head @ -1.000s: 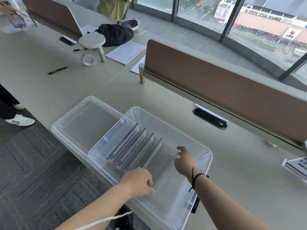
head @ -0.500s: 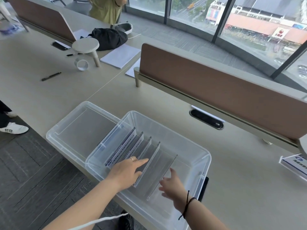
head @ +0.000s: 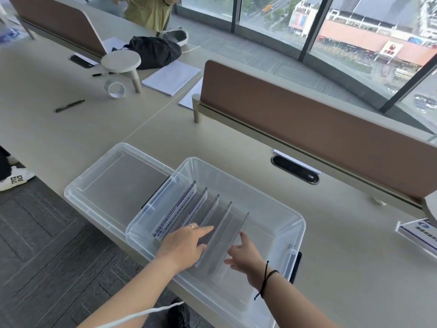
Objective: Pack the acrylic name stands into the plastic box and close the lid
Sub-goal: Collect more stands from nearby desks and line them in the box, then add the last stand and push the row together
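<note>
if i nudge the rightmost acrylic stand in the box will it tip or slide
Probably tip. The rightmost acrylic stand shows as a thin upright sheet, leaning, with free room to its right in the plastic box. It looks stiff, so it should fall as one flat piece, not bend. The smooth box floor may also let its base slide. The right hand is open beside it.

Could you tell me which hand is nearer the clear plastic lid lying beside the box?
Left. The left hand is over the stands nearer the clear plastic lid; the right hand is farther.

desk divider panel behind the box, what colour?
Brown, on a pale beige frame. The divider panel shows clearly in the head view.
</note>
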Action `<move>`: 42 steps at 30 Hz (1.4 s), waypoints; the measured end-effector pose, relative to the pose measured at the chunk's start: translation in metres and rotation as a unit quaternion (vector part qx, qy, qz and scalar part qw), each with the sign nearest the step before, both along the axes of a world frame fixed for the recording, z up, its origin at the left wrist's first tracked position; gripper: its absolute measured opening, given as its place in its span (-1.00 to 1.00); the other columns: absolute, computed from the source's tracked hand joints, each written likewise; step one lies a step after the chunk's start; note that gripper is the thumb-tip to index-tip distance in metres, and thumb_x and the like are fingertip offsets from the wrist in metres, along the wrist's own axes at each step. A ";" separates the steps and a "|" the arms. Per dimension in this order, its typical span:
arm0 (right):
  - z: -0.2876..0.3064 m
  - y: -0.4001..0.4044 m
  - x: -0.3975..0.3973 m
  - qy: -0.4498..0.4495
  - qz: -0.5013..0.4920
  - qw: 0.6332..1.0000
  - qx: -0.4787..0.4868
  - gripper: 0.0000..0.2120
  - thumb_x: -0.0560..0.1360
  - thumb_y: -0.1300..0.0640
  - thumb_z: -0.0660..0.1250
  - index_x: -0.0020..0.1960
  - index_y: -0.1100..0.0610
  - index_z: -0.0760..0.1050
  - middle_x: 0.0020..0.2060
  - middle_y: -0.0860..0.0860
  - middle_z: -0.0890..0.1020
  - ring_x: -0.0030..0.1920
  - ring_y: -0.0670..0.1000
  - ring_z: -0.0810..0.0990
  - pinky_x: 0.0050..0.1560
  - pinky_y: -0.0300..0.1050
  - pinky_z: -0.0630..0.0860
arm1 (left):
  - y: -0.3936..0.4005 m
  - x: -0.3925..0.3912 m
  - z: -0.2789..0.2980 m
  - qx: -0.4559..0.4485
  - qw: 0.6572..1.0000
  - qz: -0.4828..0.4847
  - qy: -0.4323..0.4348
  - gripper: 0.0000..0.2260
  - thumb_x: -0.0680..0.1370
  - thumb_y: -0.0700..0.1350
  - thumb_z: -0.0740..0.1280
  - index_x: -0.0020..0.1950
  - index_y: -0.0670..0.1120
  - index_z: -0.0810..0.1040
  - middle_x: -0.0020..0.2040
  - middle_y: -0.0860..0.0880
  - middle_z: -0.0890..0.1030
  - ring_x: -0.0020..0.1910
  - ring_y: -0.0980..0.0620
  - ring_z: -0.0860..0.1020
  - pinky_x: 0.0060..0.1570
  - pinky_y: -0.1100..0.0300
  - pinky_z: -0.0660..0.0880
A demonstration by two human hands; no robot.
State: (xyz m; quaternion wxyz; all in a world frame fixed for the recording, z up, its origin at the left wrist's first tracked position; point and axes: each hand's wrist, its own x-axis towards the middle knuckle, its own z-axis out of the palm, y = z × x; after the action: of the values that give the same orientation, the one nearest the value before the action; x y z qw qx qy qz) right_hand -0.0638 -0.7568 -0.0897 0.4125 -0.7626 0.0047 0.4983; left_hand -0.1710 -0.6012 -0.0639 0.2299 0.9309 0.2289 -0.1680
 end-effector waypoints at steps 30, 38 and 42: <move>0.090 -0.078 0.018 -0.063 -0.168 0.981 0.070 -0.80 0.52 0.25 0.36 0.14 0.15 0.58 -0.03 0.20 0.71 -0.17 0.07 0.71 0.09 0.08 0.61 | -0.017 0.056 0.022 -0.107 0.984 -0.035 -0.137 -0.83 0.58 0.05 0.29 0.10 0.10 0.63 -0.05 0.17 0.61 -0.03 0.12 0.56 -0.01 0.09 0.55; 0.103 -0.203 0.065 -0.134 -0.328 0.933 0.056 -0.78 0.56 0.24 0.32 0.21 0.16 0.52 -0.06 0.16 0.66 -0.21 0.13 0.66 0.06 0.16 0.60 | -0.121 0.138 0.071 -0.156 0.965 -0.172 -0.123 -0.73 0.56 0.22 0.28 0.14 0.13 0.61 0.03 0.20 0.60 0.05 0.13 0.53 0.07 0.10 0.48; 0.097 -0.283 0.112 -0.168 -0.382 0.908 0.045 -0.73 0.56 0.18 0.35 0.25 0.09 0.45 -0.02 0.11 0.62 -0.14 0.13 0.67 0.03 0.11 0.64 | -0.197 0.191 0.078 -0.134 0.959 -0.222 -0.111 -0.72 0.57 0.17 0.29 0.22 0.12 0.56 0.08 0.17 0.56 -0.05 0.13 0.48 -0.06 0.17 0.41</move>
State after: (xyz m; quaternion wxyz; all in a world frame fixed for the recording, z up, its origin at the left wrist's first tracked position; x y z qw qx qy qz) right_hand 0.0481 -1.0394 0.0068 0.5996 -0.7557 0.2037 0.1670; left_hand 0.0199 -0.7981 0.0140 0.3338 0.9315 -0.0355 -0.1397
